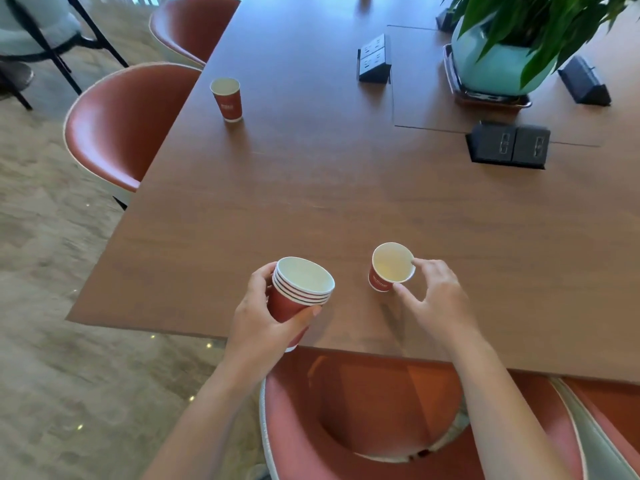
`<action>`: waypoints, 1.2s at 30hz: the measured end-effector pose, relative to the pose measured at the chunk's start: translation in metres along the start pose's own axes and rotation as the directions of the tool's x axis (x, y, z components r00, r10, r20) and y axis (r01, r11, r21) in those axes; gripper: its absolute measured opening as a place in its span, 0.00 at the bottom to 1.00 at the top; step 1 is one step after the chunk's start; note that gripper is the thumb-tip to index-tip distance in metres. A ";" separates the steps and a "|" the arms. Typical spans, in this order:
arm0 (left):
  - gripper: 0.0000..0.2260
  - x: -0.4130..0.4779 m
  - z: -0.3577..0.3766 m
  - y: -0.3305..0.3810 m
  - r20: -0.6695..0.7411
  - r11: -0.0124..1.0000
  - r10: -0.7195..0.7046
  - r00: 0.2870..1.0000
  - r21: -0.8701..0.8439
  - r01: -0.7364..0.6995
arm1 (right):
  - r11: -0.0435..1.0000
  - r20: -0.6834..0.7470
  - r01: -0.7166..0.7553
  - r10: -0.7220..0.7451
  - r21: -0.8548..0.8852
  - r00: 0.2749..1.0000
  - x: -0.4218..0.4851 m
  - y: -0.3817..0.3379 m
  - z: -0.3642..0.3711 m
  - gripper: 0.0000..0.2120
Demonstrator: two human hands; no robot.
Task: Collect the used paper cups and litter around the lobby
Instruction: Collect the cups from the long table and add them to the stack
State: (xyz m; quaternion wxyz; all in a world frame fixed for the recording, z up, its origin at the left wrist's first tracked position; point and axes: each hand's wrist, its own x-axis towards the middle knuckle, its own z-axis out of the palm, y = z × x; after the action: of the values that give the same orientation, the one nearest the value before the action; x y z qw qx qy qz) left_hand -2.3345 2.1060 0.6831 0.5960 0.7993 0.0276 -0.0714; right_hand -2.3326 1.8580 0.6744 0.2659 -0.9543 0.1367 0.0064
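Left hand [258, 327] curled round nested cup stack [301, 292], axis tilted, mouths up-right, over the table [311, 188] near edge. Right hand [436, 299] thumb and forefinger pinch the single cup [386, 268] by its rim; mouth up, base possibly lifted.

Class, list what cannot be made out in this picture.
- Head view: lettering on red paper cup pinched by right hand, too small, blurred.
- Head view: wall of stacked red paper cups, covered by left hand.
- Head view: top of green potted plant, cut by frame edge.
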 end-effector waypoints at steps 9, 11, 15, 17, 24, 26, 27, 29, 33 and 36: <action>0.31 0.018 0.019 -0.007 0.008 0.999 -0.028 1.000 0.024 0.028 | 0.999 0.031 -0.029 0.028 0.034 0.999 0.039 0.017 0.027 0.37; 0.31 0.019 0.022 -0.009 0.014 0.999 -0.030 0.999 0.026 0.030 | 0.998 0.028 -0.029 0.028 0.047 0.999 0.043 0.017 0.031 0.40; 0.30 0.019 0.025 -0.011 0.005 0.999 -0.030 1.000 0.026 0.030 | 0.998 0.036 -0.027 0.025 0.061 0.999 0.047 0.016 0.039 0.42; 0.30 0.019 0.026 -0.011 0.007 0.999 -0.030 1.000 0.026 0.029 | 0.998 0.038 -0.020 0.018 0.055 0.999 0.048 0.017 0.042 0.41; 0.30 0.010 0.027 -0.009 0.009 0.999 -0.019 1.000 0.026 0.019 | 0.995 0.015 -0.023 0.021 0.096 1.000 0.034 0.015 0.046 0.38; 0.30 0.006 0.026 -0.008 0.010 0.999 -0.014 1.000 0.029 0.013 | 0.994 0.019 -0.024 0.022 0.110 1.000 0.023 0.016 0.047 0.38; 0.30 0.003 0.026 -0.007 0.011 1.000 -0.011 1.000 0.030 0.010 | 0.992 0.022 -0.031 0.028 0.121 0.999 0.015 0.017 0.048 0.38; 0.30 -0.003 0.025 -0.005 0.020 0.999 -0.005 1.000 0.032 0.004 | 0.987 0.029 -0.054 0.050 0.152 0.998 0.000 0.020 0.047 0.38; 0.30 -0.015 0.024 0.001 0.051 0.999 0.020 0.998 0.041 -0.023 | 0.971 -0.015 -0.067 0.072 0.227 0.997 -0.025 0.022 0.040 0.37; 0.30 -0.026 0.024 0.007 0.073 0.997 0.051 0.996 0.052 -0.055 | 0.950 -0.087 -0.040 0.070 0.308 0.994 -0.040 0.017 0.027 0.36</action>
State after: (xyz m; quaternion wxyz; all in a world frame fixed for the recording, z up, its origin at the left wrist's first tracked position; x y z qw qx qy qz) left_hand -2.3611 2.0821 0.6871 0.5767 0.8124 -0.0171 -0.0849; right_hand -2.3743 1.8677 0.6462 0.4032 -0.8966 0.1752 -0.0540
